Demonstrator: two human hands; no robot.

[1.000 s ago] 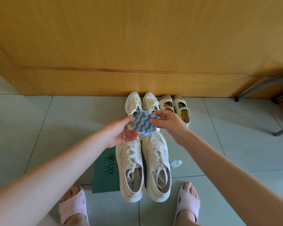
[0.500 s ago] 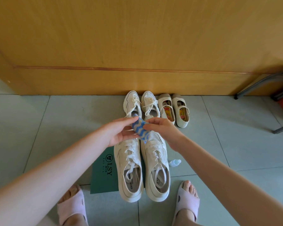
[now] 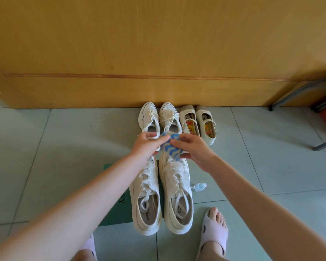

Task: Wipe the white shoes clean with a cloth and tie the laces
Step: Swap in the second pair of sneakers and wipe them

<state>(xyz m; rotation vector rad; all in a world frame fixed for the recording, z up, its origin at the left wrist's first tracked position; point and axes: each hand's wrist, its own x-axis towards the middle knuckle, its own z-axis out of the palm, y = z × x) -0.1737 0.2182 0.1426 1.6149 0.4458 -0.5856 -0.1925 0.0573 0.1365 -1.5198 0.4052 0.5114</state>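
Note:
Two large white sneakers stand side by side on the floor, the left sneaker point(image 3: 146, 200) and the right sneaker point(image 3: 178, 193), with loose laces and toes pointing away from me. Above their toes I hold a blue-and-white wavy-striped cloth point(image 3: 170, 147) with both hands. My left hand point(image 3: 146, 145) pinches its left edge. My right hand point(image 3: 192, 151) pinches its right edge, fingers curled around the fabric. The cloth hides the toe of the right sneaker.
A smaller white sneaker pair point(image 3: 159, 117) and beige strap shoes point(image 3: 198, 125) stand against the wooden door point(image 3: 158, 44). A green sheet point(image 3: 119, 206) lies under the large sneakers, a small clear bottle point(image 3: 199, 187) to their right. A metal chair frame point(image 3: 299, 95) stands at the right. My slippered foot point(image 3: 214, 230) is near.
The cloth was folded narrower between my hands, then spread a little again. Both hands stayed above the sneaker toes and shifted slightly.

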